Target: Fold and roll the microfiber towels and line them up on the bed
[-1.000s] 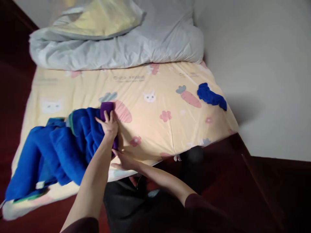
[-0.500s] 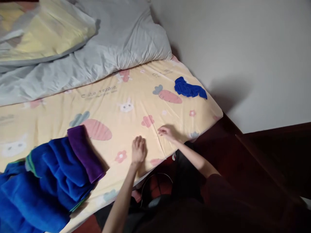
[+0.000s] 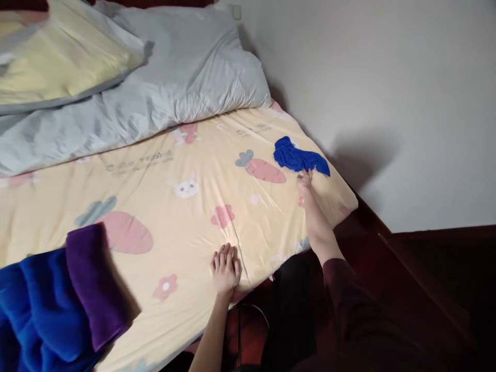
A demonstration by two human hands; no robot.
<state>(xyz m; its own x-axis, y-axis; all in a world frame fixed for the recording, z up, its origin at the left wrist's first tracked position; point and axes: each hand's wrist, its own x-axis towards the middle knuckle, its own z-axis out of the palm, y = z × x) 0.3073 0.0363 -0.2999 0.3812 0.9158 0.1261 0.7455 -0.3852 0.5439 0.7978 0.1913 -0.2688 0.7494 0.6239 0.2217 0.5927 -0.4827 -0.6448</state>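
Observation:
Flat on the bed's edge lies my left hand (image 3: pixel 226 268), palm down with its fingers stretched out and nothing under it but the sheet. My right hand (image 3: pixel 305 180) is extended to the near edge of a small crumpled blue cloth (image 3: pixel 297 156); its fingertips reach the cloth's border, slightly apart, and the cloth keeps its shape. On the left of the bed is a folded pile of thick blue fabric (image 3: pixel 46 305), with a purple folded cloth (image 3: pixel 95 287) at its right end.
A yellow sheet (image 3: pixel 186 217) printed with carrots, rabbits and flowers covers the bed. Behind lies a bunched grey quilt (image 3: pixel 186 67) with a yellow side (image 3: pixel 85 57) at the left. A pale wall (image 3: pixel 372 93) borders the bed's right side; dark red floor shows below.
My right hand has moved forward and right from the bed's edge to the small blue cloth. The left hand has flattened on the sheet. The view has shifted slightly.

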